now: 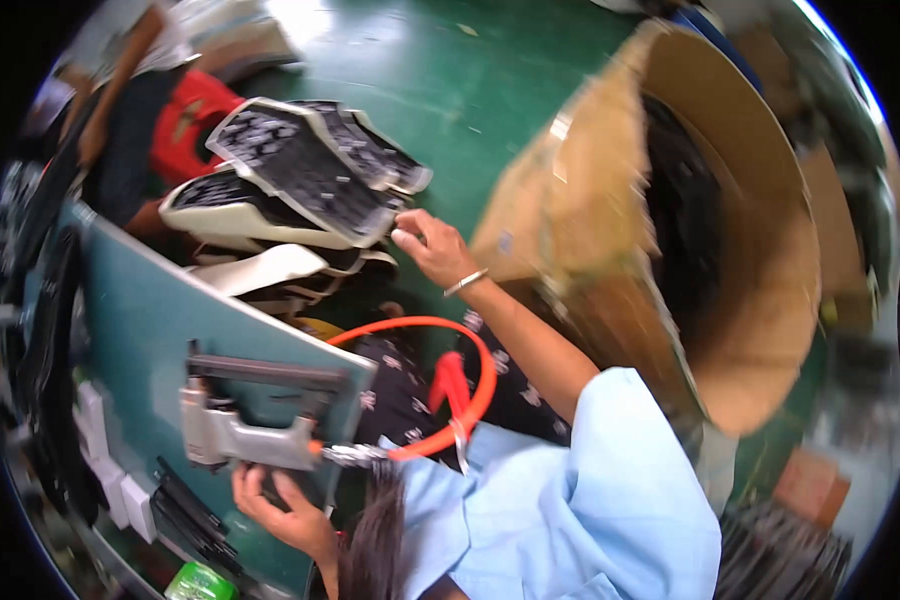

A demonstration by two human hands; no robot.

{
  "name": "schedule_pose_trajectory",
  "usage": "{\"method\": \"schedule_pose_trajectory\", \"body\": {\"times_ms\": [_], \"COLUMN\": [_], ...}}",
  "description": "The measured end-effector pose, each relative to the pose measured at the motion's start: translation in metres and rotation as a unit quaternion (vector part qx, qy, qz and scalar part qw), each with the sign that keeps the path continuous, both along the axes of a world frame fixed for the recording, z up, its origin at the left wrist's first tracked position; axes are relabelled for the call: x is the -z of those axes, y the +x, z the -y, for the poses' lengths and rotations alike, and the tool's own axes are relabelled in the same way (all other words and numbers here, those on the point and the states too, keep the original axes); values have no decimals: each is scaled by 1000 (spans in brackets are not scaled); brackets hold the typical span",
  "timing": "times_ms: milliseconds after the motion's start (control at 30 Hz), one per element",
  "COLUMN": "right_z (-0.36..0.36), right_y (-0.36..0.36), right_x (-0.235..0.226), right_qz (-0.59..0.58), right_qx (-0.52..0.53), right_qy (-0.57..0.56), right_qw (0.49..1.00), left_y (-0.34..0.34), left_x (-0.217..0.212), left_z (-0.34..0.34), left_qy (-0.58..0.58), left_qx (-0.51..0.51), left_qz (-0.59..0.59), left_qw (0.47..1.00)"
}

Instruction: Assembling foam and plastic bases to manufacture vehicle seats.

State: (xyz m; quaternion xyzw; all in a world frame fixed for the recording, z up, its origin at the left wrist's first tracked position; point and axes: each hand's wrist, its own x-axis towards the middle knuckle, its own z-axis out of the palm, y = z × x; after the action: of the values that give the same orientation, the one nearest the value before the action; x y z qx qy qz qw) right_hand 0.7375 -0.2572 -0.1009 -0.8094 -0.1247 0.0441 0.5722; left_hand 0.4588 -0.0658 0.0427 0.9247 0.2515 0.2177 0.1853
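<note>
My right hand [435, 250] reaches away from me, thumb and fingers closed at the near corner of a moulded panel [315, 170], black with pale specks and a whitish rim. This panel lies tilted on top of a pile of similar pale-edged pieces [240, 215] beyond the table. My left hand [288, 515] is on the table beside a grey nail or staple gun [260, 430], fingers bent and apart, apparently holding nothing. The gun lies on its side, and an orange air hose [485, 375] loops from its fitting across my lap. Blur softens the fingertips.
A large open cardboard box [590, 190] with dark contents stands at the right. On the green table [140, 290] lie black strips [190, 510], white blocks [135, 505] and a green packet [200, 582]. Another person's arm [120, 85] shows at the far left, near a red item [190, 120].
</note>
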Motion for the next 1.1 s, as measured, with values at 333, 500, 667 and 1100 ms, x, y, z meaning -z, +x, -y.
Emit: {"method": "schedule_pose_trajectory", "body": {"times_ms": [333,500,667,1100], "right_z": [261,329,346,364], "right_y": [-356,-448,-410,-339], "right_x": [38,172,234,211], "right_qz": [-250,-374,-482,-181], "right_qx": [275,237,407,90], "right_qy": [-181,-318,-221,-429], "right_qw": [910,839,744,880], "left_y": [-6,-3,2,8], "left_x": [4,16,6,153], "left_z": [64,159,224,384], "left_qy": [-64,-254,-346,-173], "left_qx": [155,391,469,771], "left_qz": [290,197,23,-334], "left_qw": [942,862,812,514]}}
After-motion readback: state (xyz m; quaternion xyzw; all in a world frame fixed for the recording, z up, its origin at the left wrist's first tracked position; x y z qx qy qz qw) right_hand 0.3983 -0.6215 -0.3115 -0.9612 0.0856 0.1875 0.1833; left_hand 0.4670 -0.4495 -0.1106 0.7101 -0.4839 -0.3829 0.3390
